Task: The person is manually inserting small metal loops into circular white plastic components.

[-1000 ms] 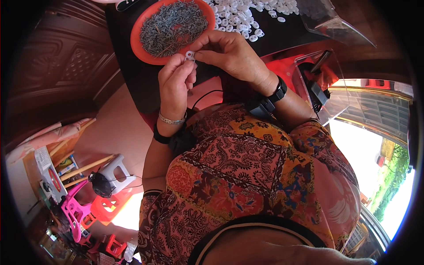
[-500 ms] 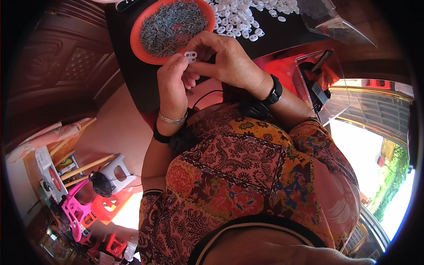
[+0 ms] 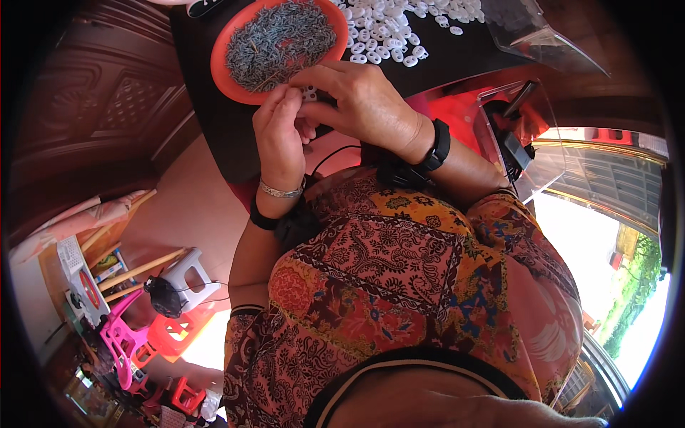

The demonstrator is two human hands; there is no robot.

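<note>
Just in front of the orange bowl, my two hands meet around a small white plastic piece with holes (image 3: 309,93). My left hand (image 3: 280,135) has its thumb and fingers closed on the piece from the left. My right hand (image 3: 364,103) reaches in from the right, its index finger and thumb pinched at the same piece and covering most of it. Any screw between the fingertips is hidden. The orange bowl (image 3: 220,65) behind my hands holds a heap of small grey screws (image 3: 275,43).
Many more white plastic pieces (image 3: 382,28) lie spread on the dark table (image 3: 457,60), right of the bowl. A clear plastic box (image 3: 542,43) stands at the far right. Another clear container (image 3: 524,143) with dark items is beside my right forearm. Stools (image 3: 189,278) stand at the lower left.
My right fingers have come in over the white piece, closing against my left fingertips and hiding more of it. The left hand has barely moved.
</note>
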